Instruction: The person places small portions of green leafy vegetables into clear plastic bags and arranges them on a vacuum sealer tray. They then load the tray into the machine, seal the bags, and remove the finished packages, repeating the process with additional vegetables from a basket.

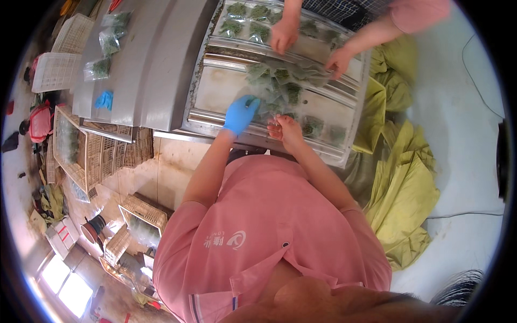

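In front of me, see-through plastic bags of green leaves [277,86] lie in an overlapping heap on the metal bed [218,89] of a machine. My left hand [242,114], in a blue glove, is closed at the heap's left edge, its fingertips pinching a bag. Bare, with curled fingers, my right hand [285,131] grips the near edge of a bag at the heap's front. Just right of it lie two more bags of leaves [312,126]. Plastic and the fingers themselves partly hide both grips.
Across the bed, a co-worker's hands [338,60] reach toward the bags' far side. Filled bags [259,21] line the far bar. Left stands a grey metal lid [156,59] with bags and a blue glove [104,100]. Crates [102,148] stand lower left; yellow-green sheeting [404,199] hangs right.
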The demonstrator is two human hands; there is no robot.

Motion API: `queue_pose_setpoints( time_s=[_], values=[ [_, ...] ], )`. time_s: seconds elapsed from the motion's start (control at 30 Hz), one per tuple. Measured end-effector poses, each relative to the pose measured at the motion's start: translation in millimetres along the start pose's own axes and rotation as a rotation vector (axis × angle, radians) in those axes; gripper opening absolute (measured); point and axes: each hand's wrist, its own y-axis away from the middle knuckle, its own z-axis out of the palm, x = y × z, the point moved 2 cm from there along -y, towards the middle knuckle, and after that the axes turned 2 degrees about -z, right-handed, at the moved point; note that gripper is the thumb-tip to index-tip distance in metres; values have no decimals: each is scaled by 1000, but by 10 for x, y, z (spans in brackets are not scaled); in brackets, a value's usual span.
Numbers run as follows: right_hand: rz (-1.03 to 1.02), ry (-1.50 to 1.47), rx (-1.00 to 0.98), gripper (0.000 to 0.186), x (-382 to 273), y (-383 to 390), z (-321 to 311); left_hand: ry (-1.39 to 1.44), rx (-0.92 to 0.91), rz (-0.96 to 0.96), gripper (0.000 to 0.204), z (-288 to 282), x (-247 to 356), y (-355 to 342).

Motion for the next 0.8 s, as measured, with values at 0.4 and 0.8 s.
queue_pose_setpoints(
  time_s=[0.4, 0.8],
  values=[
    [-285, 532, -277, 15, -131, 316, 367, 380, -414, -200, 37, -699, -408, 65],
    [-815, 1772, -118, 26, 159, -605, 855, -143, 190, 116, 37, -660, -1099, -228]
  ],
)
